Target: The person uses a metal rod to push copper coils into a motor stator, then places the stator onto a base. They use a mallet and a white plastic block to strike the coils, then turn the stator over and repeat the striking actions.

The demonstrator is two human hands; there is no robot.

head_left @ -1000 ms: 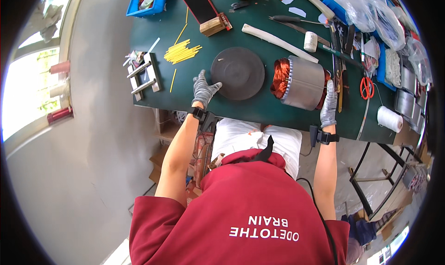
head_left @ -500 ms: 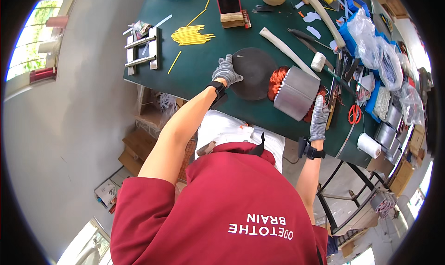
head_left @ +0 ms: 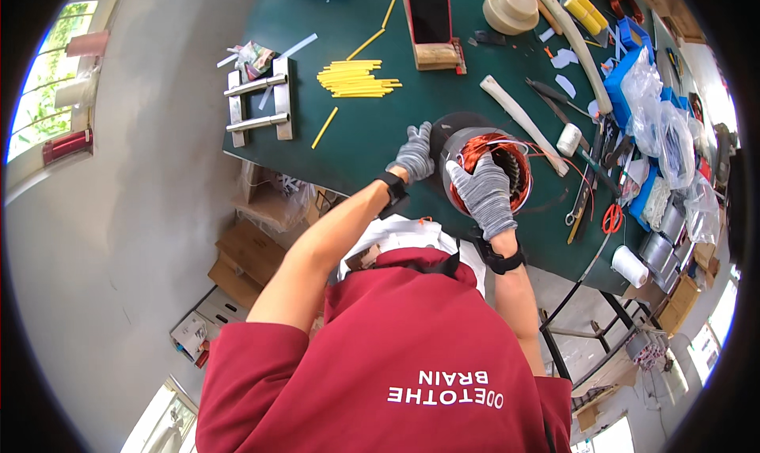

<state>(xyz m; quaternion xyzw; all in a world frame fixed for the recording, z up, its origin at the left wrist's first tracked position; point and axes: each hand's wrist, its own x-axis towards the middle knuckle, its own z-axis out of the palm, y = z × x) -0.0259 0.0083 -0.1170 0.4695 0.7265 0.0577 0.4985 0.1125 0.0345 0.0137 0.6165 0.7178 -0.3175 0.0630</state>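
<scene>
A motor stator [head_left: 453,146] with a grey core and orange copper windings stands tilted over a round black disc [head_left: 459,122], its open end facing up toward me. My right hand [head_left: 484,193], in a grey striped glove, grips the stator's near rim, with the fingers reaching over the windings into the bore. White and red leads [head_left: 546,150] run out from its right side. My left hand [head_left: 414,154], gloved alike, is at the left edge of the disc beside the stator. Its fingers look stretched out, though the tips are partly hard to see.
Yellow sticks [head_left: 356,81] and a metal frame with two bars [head_left: 261,104] lie left on the green table [head_left: 317,164]. A red-edged dark box [head_left: 428,13] is at the back. Mallets, red scissors [head_left: 612,218], a thread spool [head_left: 630,266] and blue bins [head_left: 625,81] crowd the right.
The stator has come left onto the disc and tipped from its side so the bore faces up. My right hand moved from its right end to its near rim. My left hand slid to the disc's edge.
</scene>
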